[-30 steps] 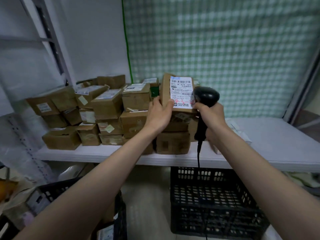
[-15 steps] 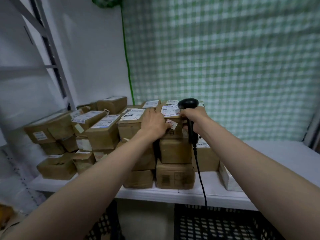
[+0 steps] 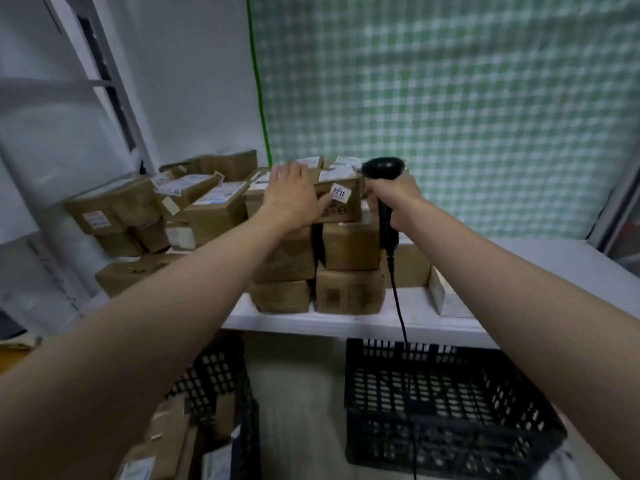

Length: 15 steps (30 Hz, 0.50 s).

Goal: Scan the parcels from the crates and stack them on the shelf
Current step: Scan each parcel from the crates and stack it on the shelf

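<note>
My left hand (image 3: 294, 195) rests flat, fingers straight, on the top parcel (image 3: 341, 202) of the stack. My right hand (image 3: 394, 194) grips the scanner (image 3: 382, 168) beside it.

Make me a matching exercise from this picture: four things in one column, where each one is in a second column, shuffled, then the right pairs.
Things
1. scanner
2. top parcel
3. right crate
4. checked cloth

Places
A. on the floor under the shelf, no parcels seen inside
B. gripped in the right hand
C. hanging behind the shelf
D. on top of the stack, under the flat left hand

Pairs: 1-B, 2-D, 3-A, 4-C
</note>
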Available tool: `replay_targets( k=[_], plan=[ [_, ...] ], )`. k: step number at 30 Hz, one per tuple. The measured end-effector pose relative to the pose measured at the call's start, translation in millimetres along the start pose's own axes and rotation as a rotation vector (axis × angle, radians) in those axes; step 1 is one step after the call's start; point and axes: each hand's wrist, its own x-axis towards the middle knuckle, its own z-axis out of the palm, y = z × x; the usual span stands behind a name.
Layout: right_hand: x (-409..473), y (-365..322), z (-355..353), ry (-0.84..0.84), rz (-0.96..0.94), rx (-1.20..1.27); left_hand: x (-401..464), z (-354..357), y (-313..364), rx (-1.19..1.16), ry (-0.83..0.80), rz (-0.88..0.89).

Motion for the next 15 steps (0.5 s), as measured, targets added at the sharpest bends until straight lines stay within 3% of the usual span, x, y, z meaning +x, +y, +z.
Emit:
replay_targets(
  k=[8, 11, 15],
  plan=[
    [-137.4, 60.8, 57.6, -0.193, -0.022, -0.104, -143.9, 26.3, -92.4, -0.211, 0.134, -0.077],
    [-168.0, 96.5, 92.7, -0.267, -0.014, -0.187, -195.0, 57.5, -135.2, -0.205, 0.079, -0.174],
    [-186.2, 148.0, 140.2, -0.331, 0.079, -0.221, -249.5, 112.0, -188.4, -0.199, -0.123, -0.312]
  ],
)
